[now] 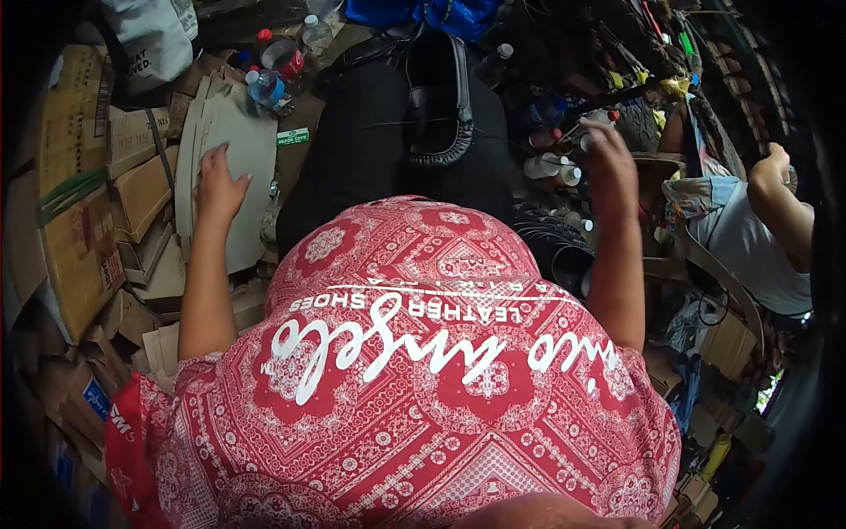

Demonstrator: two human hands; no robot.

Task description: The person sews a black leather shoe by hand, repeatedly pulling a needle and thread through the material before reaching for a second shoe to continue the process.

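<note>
My left hand (220,181) rests over a stack of pale grey boards (231,115), its thumb spread away from the fingers. My right hand (610,167) is raised at the right, somewhat blurred, with loosely bent fingers and nothing visible in them. Between the hands, a black shoe (454,145) with gathered stitching along its edge lies on my lap, over my black trousers (352,150).
Cardboard boxes (141,189) crowd the left side. Plastic bottles (269,88) stand beyond the boards, and white bottles (557,169) sit near my right hand. Another person's arm (780,207) shows at far right, by a chair (718,269).
</note>
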